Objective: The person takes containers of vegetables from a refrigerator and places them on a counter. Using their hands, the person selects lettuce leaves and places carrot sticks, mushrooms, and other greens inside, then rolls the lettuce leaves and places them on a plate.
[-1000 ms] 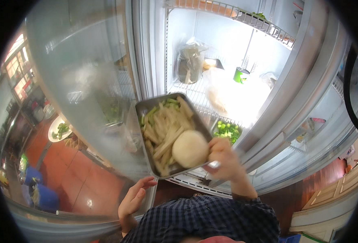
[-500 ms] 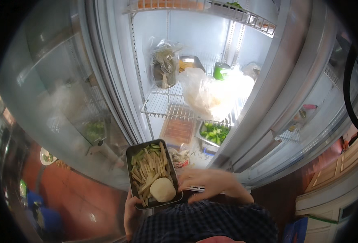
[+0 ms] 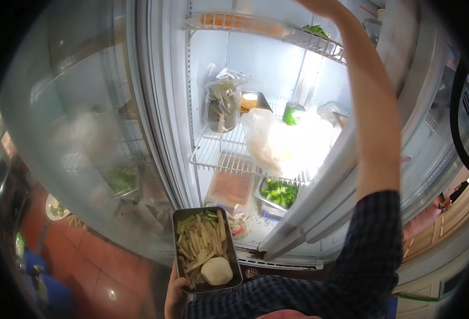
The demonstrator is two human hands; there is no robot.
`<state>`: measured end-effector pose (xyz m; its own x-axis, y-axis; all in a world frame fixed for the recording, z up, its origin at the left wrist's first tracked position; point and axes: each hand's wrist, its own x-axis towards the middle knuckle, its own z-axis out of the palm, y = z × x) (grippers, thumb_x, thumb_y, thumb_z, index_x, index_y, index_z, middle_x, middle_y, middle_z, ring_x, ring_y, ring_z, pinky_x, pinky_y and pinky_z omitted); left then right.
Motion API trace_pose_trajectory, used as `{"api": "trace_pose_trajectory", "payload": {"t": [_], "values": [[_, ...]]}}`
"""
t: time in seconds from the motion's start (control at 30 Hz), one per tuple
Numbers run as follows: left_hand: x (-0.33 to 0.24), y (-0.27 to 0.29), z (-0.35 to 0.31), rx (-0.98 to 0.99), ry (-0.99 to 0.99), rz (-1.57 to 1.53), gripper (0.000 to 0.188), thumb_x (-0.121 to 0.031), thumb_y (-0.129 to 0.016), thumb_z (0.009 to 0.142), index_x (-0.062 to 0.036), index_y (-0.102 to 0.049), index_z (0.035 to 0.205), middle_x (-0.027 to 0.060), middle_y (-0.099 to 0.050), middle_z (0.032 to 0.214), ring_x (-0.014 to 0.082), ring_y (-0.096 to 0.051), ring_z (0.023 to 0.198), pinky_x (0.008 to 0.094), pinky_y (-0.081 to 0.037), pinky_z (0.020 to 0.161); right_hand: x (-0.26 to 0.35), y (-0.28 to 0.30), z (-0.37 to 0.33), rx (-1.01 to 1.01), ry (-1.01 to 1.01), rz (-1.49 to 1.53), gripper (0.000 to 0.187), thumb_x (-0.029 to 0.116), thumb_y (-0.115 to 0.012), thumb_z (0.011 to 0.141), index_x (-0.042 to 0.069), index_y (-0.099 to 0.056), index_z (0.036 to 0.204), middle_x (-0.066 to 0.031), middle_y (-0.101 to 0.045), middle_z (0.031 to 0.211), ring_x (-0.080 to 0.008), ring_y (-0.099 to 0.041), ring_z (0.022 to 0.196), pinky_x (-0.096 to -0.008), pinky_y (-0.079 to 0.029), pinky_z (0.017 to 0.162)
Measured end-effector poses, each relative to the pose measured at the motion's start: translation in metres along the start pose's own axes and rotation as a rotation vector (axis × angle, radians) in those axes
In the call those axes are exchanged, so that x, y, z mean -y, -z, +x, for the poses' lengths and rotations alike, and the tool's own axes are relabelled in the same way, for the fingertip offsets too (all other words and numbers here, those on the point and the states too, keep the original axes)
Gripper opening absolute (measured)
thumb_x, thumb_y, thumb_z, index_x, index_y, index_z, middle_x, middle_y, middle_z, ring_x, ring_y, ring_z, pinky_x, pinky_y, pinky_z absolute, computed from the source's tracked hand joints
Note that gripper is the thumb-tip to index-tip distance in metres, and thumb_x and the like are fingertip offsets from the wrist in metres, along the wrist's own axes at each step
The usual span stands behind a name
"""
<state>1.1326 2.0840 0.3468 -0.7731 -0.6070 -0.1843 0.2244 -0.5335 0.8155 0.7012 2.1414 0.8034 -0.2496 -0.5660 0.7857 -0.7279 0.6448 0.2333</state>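
My left hand (image 3: 176,288) grips the lower left side of a dark metal tray (image 3: 235,268), held in front of the open fridge. Cut pale strips (image 3: 200,240), some greenish at the far end, fill the tray, with a round peeled piece (image 3: 217,271) on top at its near end. My right arm stretches up past the fridge's right side. Only part of my right hand (image 3: 322,6) shows at the top edge, near the upper wire shelf (image 3: 325,49); its fingers are cut off by the picture's edge. On that shelf lie something orange (image 3: 240,22) and some leafy greens (image 3: 315,31).
The middle wire shelf (image 3: 213,151) bears a clear bag (image 3: 223,103), a small metal tray (image 3: 263,100), a green container (image 3: 293,113) and a whitish plastic bag (image 3: 263,141). Below are a lidded box (image 3: 229,189) and a tray of chopped greens (image 3: 279,192). A glass door (image 3: 86,127) stands left.
My right hand has left the tray's side and reached up to the top of the fridge. The tray in my left hand sits slightly lower in view.
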Motion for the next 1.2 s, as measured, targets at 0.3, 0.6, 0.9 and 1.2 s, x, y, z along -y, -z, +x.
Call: {"api": "trace_pose_trajectory", "payload": {"t": [0.3,0.6,0.9,1.2], "values": [[0.014,0.020,0.004,-0.018,0.058,0.083,0.095,-0.002,-0.043,0.048,-0.0023,-0.014,0.139,0.0167,-0.034,0.132,0.0255,-0.040,0.118,0.0265,-0.037,0.092,-0.031,-0.013,0.030,0.769,-0.235,-0.384,0.078,0.030,-0.068,0.071,0.018,-0.026,0.137,-0.0153,-0.039,0.133,-0.0294,-0.043,0.118,-0.0409,-0.045,0.085],[0.022,0.025,0.015,-0.069,0.079,0.116,0.092,0.000,-0.042,0.050,-0.0036,-0.018,0.138,0.0158,-0.039,0.128,0.0256,-0.044,0.113,0.0265,-0.041,0.086,-0.105,-0.068,0.061,1.115,0.073,-0.237,0.087,0.019,-0.065,0.072,0.024,-0.011,0.140,-0.0232,-0.045,0.123,-0.0309,-0.047,0.110,-0.0420,-0.041,0.085],[0.014,0.018,0.006,-0.102,0.118,0.148,0.094,-0.003,-0.043,0.048,-0.0025,-0.015,0.139,0.0161,-0.036,0.130,0.0266,-0.040,0.117,0.0275,-0.038,0.091,-0.066,-0.072,0.060,0.942,-0.223,-0.239,0.044,0.021,-0.055,0.079,0.015,-0.041,0.121,-0.0193,-0.058,0.101,-0.0270,-0.055,0.091,-0.0370,-0.046,0.071],[0.013,0.016,0.005,-0.096,0.094,0.129,0.092,-0.005,-0.042,0.049,-0.0010,-0.017,0.138,0.0166,-0.035,0.130,0.0274,-0.039,0.117,0.0274,-0.035,0.094,-0.021,-0.012,0.036,0.910,-0.060,-0.464,0.041,0.027,-0.061,0.075,0.002,-0.057,0.107,-0.0166,-0.060,0.098,-0.0278,-0.058,0.082,-0.0388,-0.047,0.068]]}}
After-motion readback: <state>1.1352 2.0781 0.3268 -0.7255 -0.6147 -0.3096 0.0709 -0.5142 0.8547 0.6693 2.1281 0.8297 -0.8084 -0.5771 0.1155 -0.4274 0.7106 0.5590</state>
